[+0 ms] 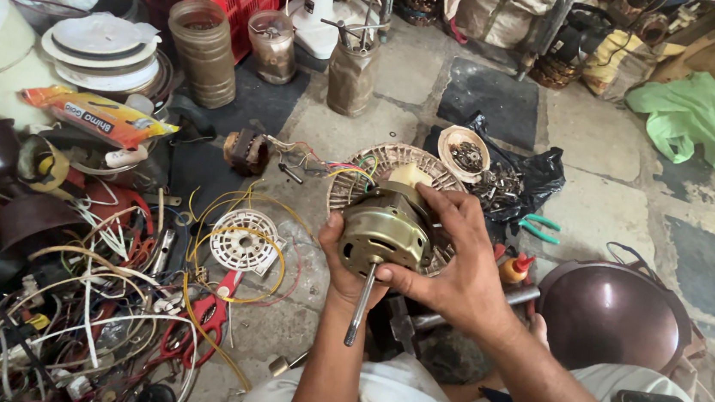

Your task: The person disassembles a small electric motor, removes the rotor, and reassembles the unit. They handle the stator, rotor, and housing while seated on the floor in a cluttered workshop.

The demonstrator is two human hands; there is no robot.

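Note:
A brass-coloured electric motor (382,233) with a steel shaft (359,306) pointing down sits between both my hands, above a round woven basket lid (359,168). My left hand (341,270) cups the motor from below and the left side. My right hand (453,265) wraps over its right side, thumb near the shaft's base. Coloured wires (345,170) run from the motor's top towards a small wound coil (246,151) on the floor.
A tangle of wires and red scissors (208,317) lies at the left, with a white plastic fan part (242,240). A black bag with metal parts (505,184), green-handled pliers (538,228), a dark metal bowl (610,314), cans and red crates surround me.

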